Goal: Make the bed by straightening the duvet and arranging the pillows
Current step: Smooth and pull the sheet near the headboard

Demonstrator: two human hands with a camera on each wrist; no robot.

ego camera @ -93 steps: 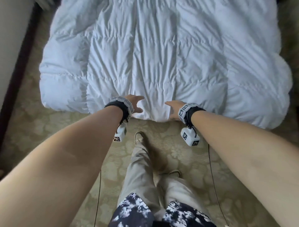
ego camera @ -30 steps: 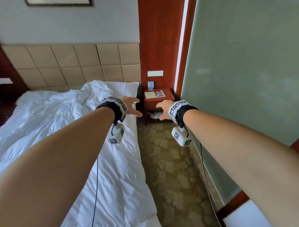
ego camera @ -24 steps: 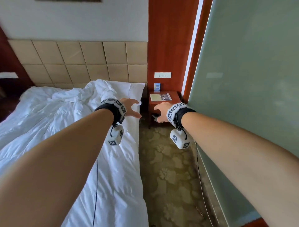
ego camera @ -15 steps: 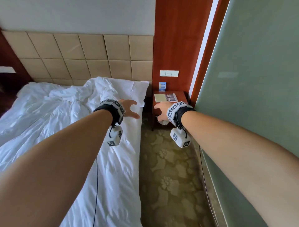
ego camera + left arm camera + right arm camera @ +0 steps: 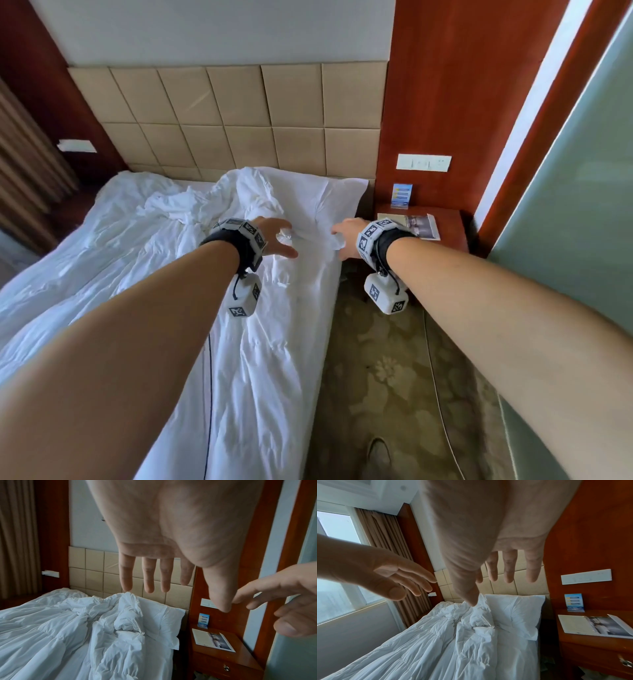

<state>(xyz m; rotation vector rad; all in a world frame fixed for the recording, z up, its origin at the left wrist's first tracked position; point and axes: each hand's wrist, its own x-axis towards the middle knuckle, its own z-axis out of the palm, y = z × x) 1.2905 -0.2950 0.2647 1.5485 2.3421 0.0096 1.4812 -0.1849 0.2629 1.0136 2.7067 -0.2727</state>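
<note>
Both arms have swung away from the foot of the bed and now reach along its right side toward the head end. Nearest me, the floral carpet [image 5: 394,394] runs in a narrow strip between the bed edge and the frosted glass wall [image 5: 575,240] at 3 o'clock. The left hand [image 5: 274,236] hangs in the air over the bed edge, fingers [image 5: 149,577] straight and spread, holding nothing; the right hand [image 5: 346,233] is level with it at about 1 o'clock, fingers [image 5: 509,566] likewise loose and extended, empty.

Past the hands, the duvet [image 5: 144,274] lies flat lower down but is bunched into a crumpled heap [image 5: 126,615] near the top, at 11 to 12 o'clock. Behind the heap one pillow [image 5: 517,615] sits against the tiled headboard [image 5: 239,116], its corner jutting over the mattress edge (a second pillow, if any, is hidden under the bedding).

My worry is the heap: it looks partly draped on the pillow, so a pull on the duvet could drag the pillow askew or off the side. At 2 o'clock the wooden nightstand [image 5: 448,226] carries a leaflet [image 5: 212,641] and a small blue card [image 5: 574,602]; a sweeping right arm or a flung duvet corner could well knock them to the floor in that tight gap.
</note>
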